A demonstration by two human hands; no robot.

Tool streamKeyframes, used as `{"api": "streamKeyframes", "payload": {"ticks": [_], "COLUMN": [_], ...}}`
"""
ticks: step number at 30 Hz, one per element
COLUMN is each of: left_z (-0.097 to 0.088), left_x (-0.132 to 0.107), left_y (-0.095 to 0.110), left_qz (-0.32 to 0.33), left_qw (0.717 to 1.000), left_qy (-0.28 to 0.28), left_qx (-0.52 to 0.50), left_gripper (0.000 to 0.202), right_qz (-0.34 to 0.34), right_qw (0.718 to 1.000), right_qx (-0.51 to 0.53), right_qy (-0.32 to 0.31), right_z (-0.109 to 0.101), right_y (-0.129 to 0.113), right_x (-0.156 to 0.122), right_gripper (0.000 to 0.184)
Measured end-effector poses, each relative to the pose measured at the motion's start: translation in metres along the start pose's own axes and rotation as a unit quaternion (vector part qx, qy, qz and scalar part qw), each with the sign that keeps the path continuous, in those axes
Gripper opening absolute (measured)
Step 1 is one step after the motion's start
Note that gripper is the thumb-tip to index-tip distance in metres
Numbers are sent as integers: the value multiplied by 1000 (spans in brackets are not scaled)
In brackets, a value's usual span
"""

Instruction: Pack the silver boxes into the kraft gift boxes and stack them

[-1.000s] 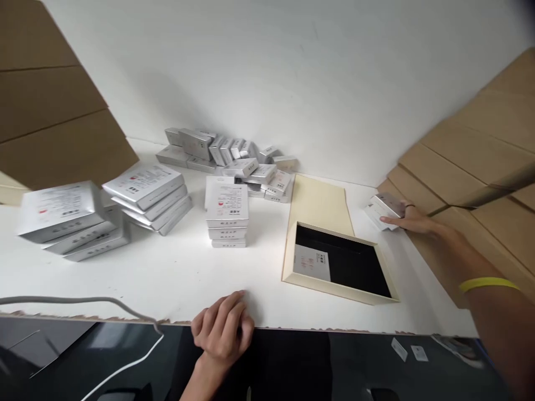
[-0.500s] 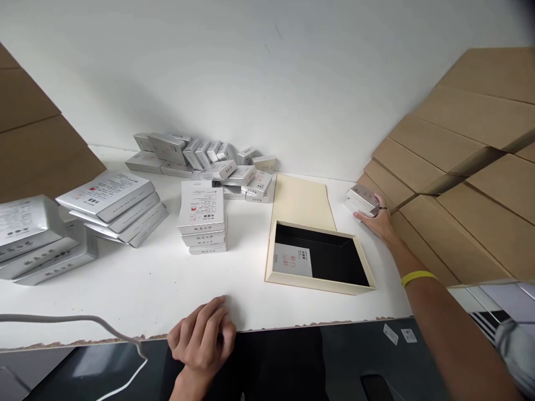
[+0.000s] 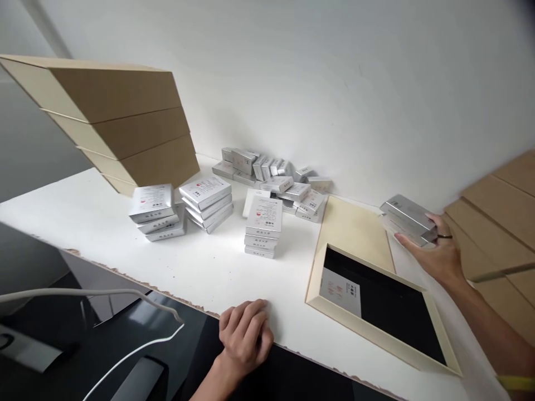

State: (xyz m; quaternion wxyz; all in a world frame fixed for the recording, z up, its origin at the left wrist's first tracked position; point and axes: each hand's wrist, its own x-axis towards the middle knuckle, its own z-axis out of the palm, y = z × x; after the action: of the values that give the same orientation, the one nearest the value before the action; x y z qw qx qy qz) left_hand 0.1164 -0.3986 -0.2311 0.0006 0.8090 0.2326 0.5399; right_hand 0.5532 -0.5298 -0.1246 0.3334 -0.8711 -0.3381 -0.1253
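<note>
My right hand (image 3: 443, 250), with a ring on one finger, grips small silver boxes (image 3: 407, 217) above the table's right side; they seem to be two, one on the other. Below and to the left of that hand stands an open cream gift box (image 3: 388, 337), its lid (image 3: 355, 228) folded back flat. Inside its black interior one silver printed box (image 3: 340, 292) lies at the left end. My left hand (image 3: 246, 334) rests on the table's front edge with curled fingers and nothing visible in them. Nearest to it is a neat stack of silver boxes (image 3: 264, 217).
Two more silver stacks (image 3: 152, 203) (image 3: 207, 192) stand left. A loose pile of silver boxes (image 3: 278, 184) lies against the wall. Large brown boxes rise at the left (image 3: 137, 111) and right (image 3: 497, 217). A white cable (image 3: 125, 292) hangs before the table's chipped front edge (image 3: 167, 295).
My right hand has lifted the silver boxes off the table at the right. The view has turned left, showing more of the left brown stack. My left hand stays curled on the edge.
</note>
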Motion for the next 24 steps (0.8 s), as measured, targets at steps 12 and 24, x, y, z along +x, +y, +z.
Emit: {"api": "streamKeyframes", "payload": {"ticks": [12,24], "left_z": [10,-2], "left_x": [-11,-1], "left_y": [-3,1], "left_qz": [-9,-16], "left_qw": [997,1000], "left_qy": [77,7], "left_qx": [-3,-8], "left_gripper": [21,19], "right_qz": [-288,-477], "right_qw": [944,876], "right_qx": [20,-14], "right_qy": [-161,-68], "right_z": [35,-40], "right_y": [-294,-253], "right_x": [104,-2], "right_gripper": [141,42]}}
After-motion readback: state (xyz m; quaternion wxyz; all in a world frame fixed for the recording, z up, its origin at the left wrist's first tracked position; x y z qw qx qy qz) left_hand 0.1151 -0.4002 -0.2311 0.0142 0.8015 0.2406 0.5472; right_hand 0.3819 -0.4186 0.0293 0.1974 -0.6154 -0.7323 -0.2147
